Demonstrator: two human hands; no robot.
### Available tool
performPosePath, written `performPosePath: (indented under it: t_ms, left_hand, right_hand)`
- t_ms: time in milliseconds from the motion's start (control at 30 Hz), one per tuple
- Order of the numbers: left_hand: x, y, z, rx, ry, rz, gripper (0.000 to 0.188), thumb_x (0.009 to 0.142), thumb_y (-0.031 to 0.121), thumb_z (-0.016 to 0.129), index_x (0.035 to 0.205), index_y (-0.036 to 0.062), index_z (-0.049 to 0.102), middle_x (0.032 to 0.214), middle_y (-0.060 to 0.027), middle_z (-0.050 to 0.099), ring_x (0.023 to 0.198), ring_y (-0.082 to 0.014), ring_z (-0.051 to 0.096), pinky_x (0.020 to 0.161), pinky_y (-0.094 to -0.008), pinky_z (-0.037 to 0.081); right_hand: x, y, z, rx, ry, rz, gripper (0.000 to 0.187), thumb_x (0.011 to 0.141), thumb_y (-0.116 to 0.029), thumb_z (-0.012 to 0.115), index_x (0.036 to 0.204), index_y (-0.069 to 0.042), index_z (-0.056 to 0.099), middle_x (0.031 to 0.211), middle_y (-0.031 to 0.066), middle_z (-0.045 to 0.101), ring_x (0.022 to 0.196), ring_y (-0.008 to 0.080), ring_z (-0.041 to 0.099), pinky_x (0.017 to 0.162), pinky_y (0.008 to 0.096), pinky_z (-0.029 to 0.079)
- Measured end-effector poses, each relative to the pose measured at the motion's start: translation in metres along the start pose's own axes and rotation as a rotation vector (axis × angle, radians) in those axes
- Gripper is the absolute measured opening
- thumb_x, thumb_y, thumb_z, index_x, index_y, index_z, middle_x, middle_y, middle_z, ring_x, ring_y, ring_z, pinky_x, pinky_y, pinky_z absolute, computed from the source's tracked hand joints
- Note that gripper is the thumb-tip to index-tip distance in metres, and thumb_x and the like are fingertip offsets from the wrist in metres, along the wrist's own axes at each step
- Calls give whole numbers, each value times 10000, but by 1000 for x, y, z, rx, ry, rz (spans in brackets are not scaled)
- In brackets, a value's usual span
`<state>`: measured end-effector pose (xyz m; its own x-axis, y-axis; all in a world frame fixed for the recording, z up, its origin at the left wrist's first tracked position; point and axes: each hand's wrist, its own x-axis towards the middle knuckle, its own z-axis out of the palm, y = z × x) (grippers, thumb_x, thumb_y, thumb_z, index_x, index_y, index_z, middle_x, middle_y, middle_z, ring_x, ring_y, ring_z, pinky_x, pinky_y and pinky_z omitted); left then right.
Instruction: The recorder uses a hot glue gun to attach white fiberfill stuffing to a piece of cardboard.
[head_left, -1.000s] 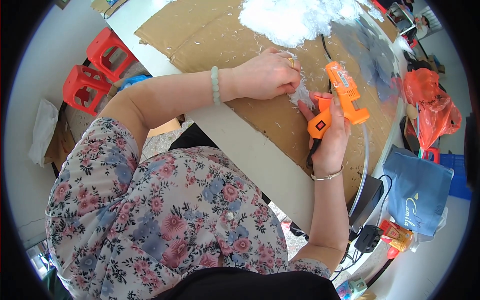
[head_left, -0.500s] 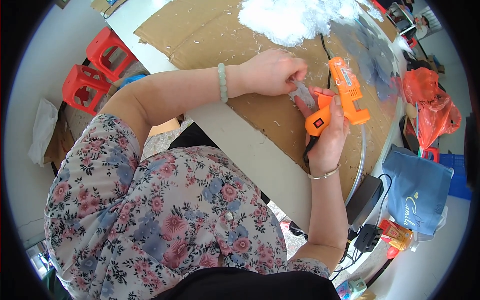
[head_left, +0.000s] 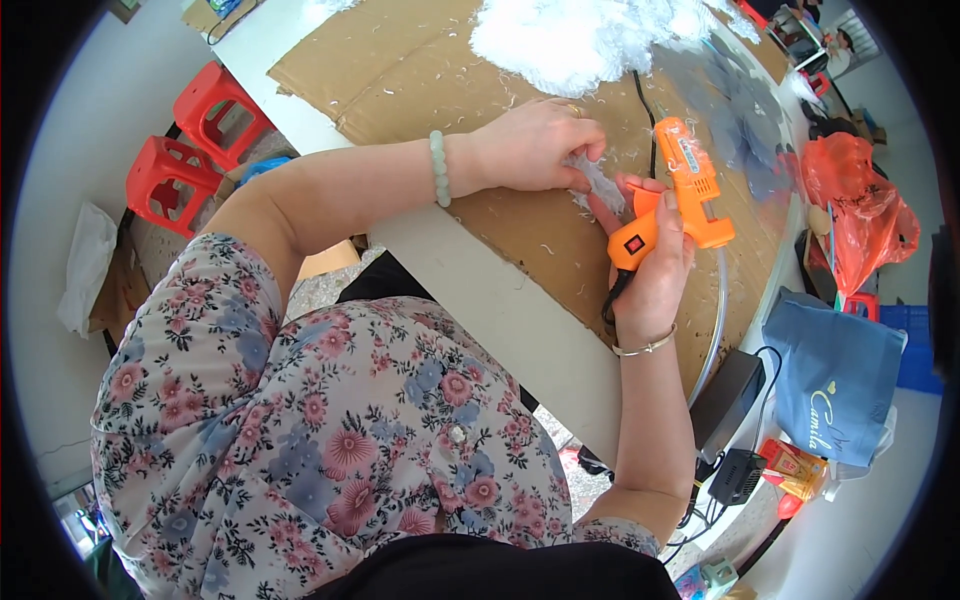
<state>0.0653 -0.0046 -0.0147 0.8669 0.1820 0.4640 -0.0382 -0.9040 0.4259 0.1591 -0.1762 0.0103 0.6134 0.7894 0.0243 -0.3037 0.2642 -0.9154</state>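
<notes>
My right hand (head_left: 655,275) is wrapped round the handle of an orange glue gun (head_left: 690,165), whose nozzle points away from me. Its grip carries a small red switch, and a dark cord leaves the grip's end. A piece of white fluffy material (head_left: 598,187) lies between my two hands. My left hand (head_left: 540,145), wearing a pale green bead bracelet, pinches this piece between thumb and fingers. The fingertips of my right hand reach to the piece's other side, beside the gun. Its lower edge is partly hidden by my fingers.
Brown cardboard (head_left: 400,80) scattered with white fibres covers the white table (head_left: 500,300). A heap of white fluff (head_left: 570,45) lies at the far side. A long translucent stick (head_left: 720,310), a black box (head_left: 728,395) and a blue bag (head_left: 835,375) are at the right. Red stools (head_left: 170,180) stand left.
My left hand has drawn slightly left and its fingers have loosened a little, so more of the white piece shows. My right hand and the glue gun have barely moved.
</notes>
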Motion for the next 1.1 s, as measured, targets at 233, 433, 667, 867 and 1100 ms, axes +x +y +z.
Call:
performPosePath:
  t_ms: [233,433,667,867,1100]
  left_hand:
    - [7,9,-10,-44,-119,-140,177,766,188,663,908,112,590,753,-49,614,805,-262,602,726,-395,466]
    - [8,14,-6,192,-10,180,180,784,136,598,947,170,666,780,-35,615,838,-231,597,738,-385,466]
    - [6,24,-17,353,-83,403,264,680,72,623,919,161,694,831,10,554,855,-180,525,815,-344,423]
    - [9,30,-11,363,-121,418,224,697,83,596,878,175,690,892,11,609,875,-172,546,777,-334,419]
    - [10,32,-12,355,-169,426,264,696,58,590,925,145,689,853,6,564,869,-169,524,820,-332,401]
  right_hand:
    - [-2,-20,-6,-17,132,-62,250,946,-232,482,1037,-3,528,1003,113,585,968,187,562,832,461,537]
    - [-2,-20,-11,-6,132,2,246,945,-233,490,1012,-4,548,978,100,586,949,170,562,813,442,548]
    - [1,-19,-14,-68,137,-63,252,953,-219,457,1060,-2,525,1015,120,576,1007,213,557,879,512,501]
    - [3,-19,-12,-110,134,-121,251,949,-200,468,1065,15,526,1004,117,583,973,200,579,876,432,516]
    - [7,-22,-17,-160,138,-177,250,945,-211,492,1033,16,549,987,106,603,964,185,588,846,383,524]
